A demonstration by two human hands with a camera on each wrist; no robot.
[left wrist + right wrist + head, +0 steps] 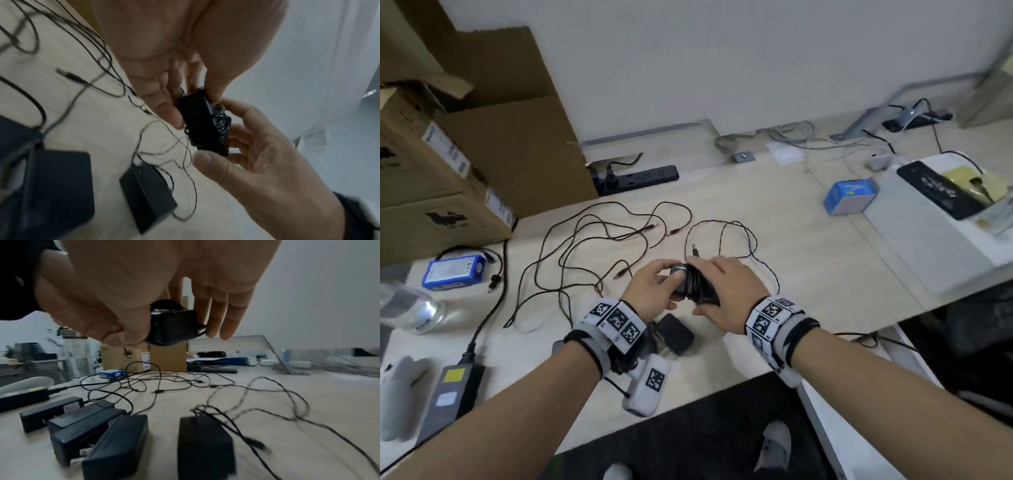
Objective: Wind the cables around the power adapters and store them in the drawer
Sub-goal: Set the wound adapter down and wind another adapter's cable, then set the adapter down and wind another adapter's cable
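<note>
Power adapter (690,282): lifted off desk, well in front of power strip (635,178); cable (207,129) coiled round its middle. Left hand (654,284) pinching bare end. Right hand (726,291) cupped round coils, thumb beneath. Step: probably closing first wrap. Next: securing loose plug (694,250), then finding drawer, unseen. Spare adapters (674,334), unwound, farther still from strip.

Left edge: stacked brown cardboard boxes (431,178)
Behind: long black power strip (647,178), beside the boxes
Right: small blue-and-white carton (849,197) on pale tabletop (825,267)
</note>
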